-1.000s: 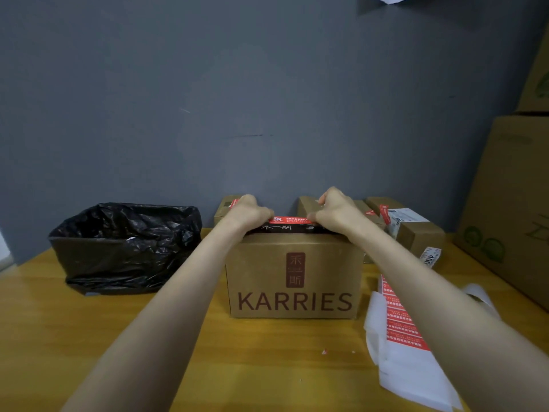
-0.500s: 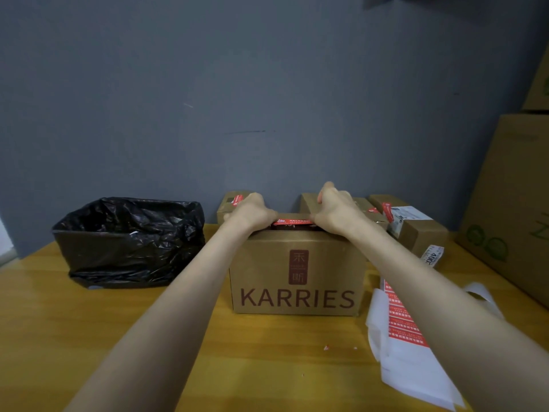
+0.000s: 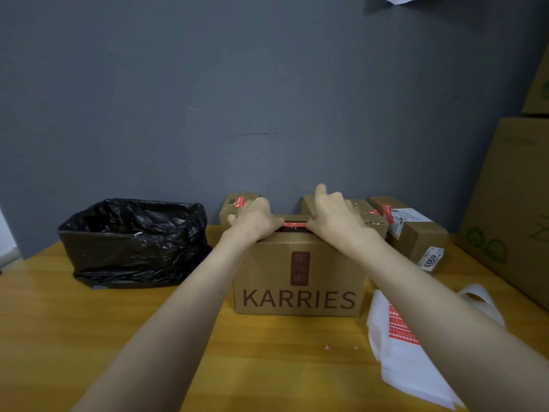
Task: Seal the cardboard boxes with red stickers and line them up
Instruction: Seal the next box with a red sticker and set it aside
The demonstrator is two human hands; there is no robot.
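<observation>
Bin liner (image 3: 133, 242), black and crumpled, is noted left of the KARRIES box (image 3: 298, 281). The box is a brown carton, printed with dark red lettering and a dark red emblem, and is stood on the wooden table (image 3: 89, 337). A red sticker (image 3: 294, 224) is laid across its top seam. One end is held under the left hand (image 3: 255, 221), fingers curled. The other end is pinched by the right hand (image 3: 335, 221), forefinger raised. A white sticker sheet (image 3: 401, 328) is laid right of the box.
</observation>
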